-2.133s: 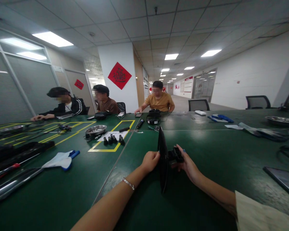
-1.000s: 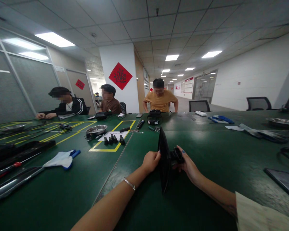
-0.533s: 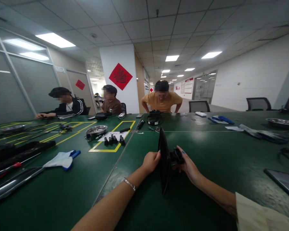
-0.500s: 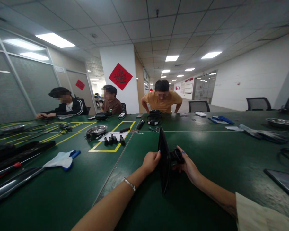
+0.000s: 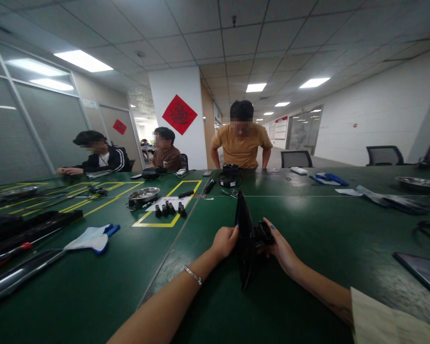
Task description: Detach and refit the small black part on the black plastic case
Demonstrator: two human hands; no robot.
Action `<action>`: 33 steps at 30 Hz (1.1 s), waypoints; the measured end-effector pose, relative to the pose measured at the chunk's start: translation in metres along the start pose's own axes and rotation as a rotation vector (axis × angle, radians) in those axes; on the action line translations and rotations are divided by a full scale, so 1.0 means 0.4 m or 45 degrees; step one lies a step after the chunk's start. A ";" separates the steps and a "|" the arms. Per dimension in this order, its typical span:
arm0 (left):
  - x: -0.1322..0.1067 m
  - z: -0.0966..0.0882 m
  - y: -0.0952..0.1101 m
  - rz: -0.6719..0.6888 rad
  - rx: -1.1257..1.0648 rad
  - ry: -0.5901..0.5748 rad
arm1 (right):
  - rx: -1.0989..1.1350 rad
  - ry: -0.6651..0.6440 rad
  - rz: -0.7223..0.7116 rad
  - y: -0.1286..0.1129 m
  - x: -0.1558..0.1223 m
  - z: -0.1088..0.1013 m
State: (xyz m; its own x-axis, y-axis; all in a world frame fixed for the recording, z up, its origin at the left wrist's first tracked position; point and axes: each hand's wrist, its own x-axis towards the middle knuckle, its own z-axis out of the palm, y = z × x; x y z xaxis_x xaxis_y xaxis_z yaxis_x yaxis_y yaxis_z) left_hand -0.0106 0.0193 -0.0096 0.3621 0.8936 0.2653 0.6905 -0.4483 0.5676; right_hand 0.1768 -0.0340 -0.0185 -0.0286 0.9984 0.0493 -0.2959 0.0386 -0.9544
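Observation:
In front of me a thin black flat panel, perhaps a small screen, stands nearly edge-on above the green table. My left hand is closed on its left side, thumb against the face. A chunky black mount-like block sticks out from the panel's right side. My right hand is wrapped round that block, with its fingers partly hidden behind it. The panel's front face is too oblique to make out.
Several black cylindrical parts stand by a metal bowl inside yellow tape. Gloves and long tools lie left. A tablet-like device lies right. A person stands opposite; two others sit at far left.
The person opposite has straightened up a little. My hands and the black panel have stayed almost where they were.

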 end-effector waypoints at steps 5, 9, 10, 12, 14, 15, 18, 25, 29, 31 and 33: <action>-0.002 -0.003 0.001 0.003 0.034 -0.001 | 0.006 0.000 0.009 -0.002 -0.003 0.002; -0.007 -0.010 0.006 0.015 0.114 -0.017 | 0.005 0.015 0.018 -0.001 -0.004 0.002; -0.008 -0.011 0.007 0.026 0.130 -0.020 | 0.006 0.017 0.014 0.000 -0.003 0.002; -0.009 -0.013 0.009 0.046 0.141 -0.020 | 0.006 0.020 0.004 0.000 -0.003 0.002; -0.008 -0.013 0.010 0.060 0.128 -0.013 | 0.004 0.015 0.000 0.000 -0.003 0.001; -0.007 -0.012 0.010 0.059 0.117 -0.011 | 0.005 0.013 0.000 0.000 -0.003 0.001; -0.004 -0.008 0.007 0.039 0.080 -0.009 | 0.015 0.005 0.002 0.000 -0.003 0.001; -0.004 -0.004 0.008 -0.003 0.043 -0.023 | 0.018 0.025 -0.002 0.009 0.003 -0.002; -0.006 -0.007 0.013 -0.007 0.048 -0.026 | 0.044 0.044 -0.008 0.016 0.011 -0.005; -0.007 -0.008 0.014 -0.001 0.048 -0.024 | 0.042 0.032 -0.011 0.017 0.012 -0.006; -0.006 -0.008 0.014 0.005 0.043 -0.021 | 0.034 0.025 -0.011 0.018 0.012 -0.007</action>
State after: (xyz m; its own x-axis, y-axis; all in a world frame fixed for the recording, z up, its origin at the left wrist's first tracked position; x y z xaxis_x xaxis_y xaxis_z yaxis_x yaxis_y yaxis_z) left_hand -0.0097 0.0146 -0.0046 0.3747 0.8916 0.2544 0.7100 -0.4524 0.5397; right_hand 0.1772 -0.0290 -0.0260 -0.0072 0.9986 0.0518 -0.3214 0.0467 -0.9458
